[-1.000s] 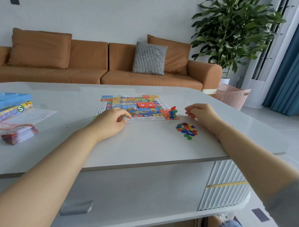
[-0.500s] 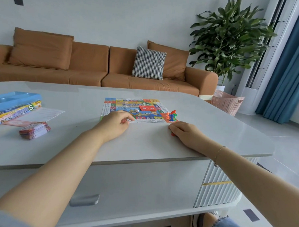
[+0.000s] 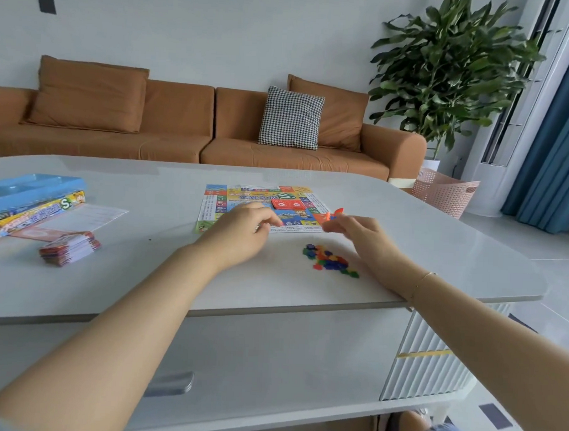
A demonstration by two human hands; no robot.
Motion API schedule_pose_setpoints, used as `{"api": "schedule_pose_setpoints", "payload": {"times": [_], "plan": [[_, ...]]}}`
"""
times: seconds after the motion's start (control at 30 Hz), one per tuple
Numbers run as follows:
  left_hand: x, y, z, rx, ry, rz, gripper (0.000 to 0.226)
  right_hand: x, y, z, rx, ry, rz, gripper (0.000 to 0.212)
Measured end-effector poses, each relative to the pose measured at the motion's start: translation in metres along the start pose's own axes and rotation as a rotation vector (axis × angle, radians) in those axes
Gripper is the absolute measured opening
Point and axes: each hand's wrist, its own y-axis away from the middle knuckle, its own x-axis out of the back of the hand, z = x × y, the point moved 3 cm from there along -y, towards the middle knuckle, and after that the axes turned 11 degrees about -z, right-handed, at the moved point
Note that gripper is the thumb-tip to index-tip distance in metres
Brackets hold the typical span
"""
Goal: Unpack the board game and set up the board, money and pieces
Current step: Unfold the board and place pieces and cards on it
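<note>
My left hand [image 3: 240, 231], fingers curled and holding nothing, rests on the board [image 3: 245, 197], probably to steady it. My right hand [image 3: 357, 231] pinches an orange piece [image 3: 337, 212] at the board's corner. Colored tokens [image 3: 330, 259] lie just beside on the surface [image 3: 438, 241]; money [image 3: 70, 248] and box [image 3: 32, 204], marked "S", sit left.

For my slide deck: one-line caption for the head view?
Right hand pinches an orange piece beside the game board; left hand rests at its near edge.
</note>
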Motion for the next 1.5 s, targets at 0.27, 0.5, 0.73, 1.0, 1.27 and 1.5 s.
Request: {"api": "schedule_pose_setpoints", "payload": {"times": [0.27, 0.5, 0.73, 1.0, 1.27, 1.5], "plan": [[-0.033, -0.015, 0.030, -0.093, -0.108, -0.206, 0.043, 0.024, 0.001, 0.002, 0.202, 0.138, 0.039, 0.041], [-0.027, -0.007, 0.025, -0.076, -0.159, -0.134, 0.045, 0.011, 0.008, 0.003, 0.383, 0.517, -0.091, 0.035], [-0.013, 0.001, 0.010, 0.060, -0.026, 0.039, 0.033, 0.014, 0.001, 0.006, 0.258, 0.539, 0.005, 0.035], [-0.016, -0.001, 0.009, 0.036, 0.068, 0.030, 0.007, 0.014, 0.002, 0.005, 0.207, 0.562, 0.028, 0.034], [-0.012, 0.001, 0.008, 0.016, 0.003, 0.081, 0.010, 0.012, 0.010, 0.000, 0.286, 0.531, -0.042, 0.034], [0.002, 0.014, 0.012, -0.098, -0.241, -0.025, 0.012, 0.019, 0.012, 0.004, 0.292, 0.505, -0.016, 0.038]]}}
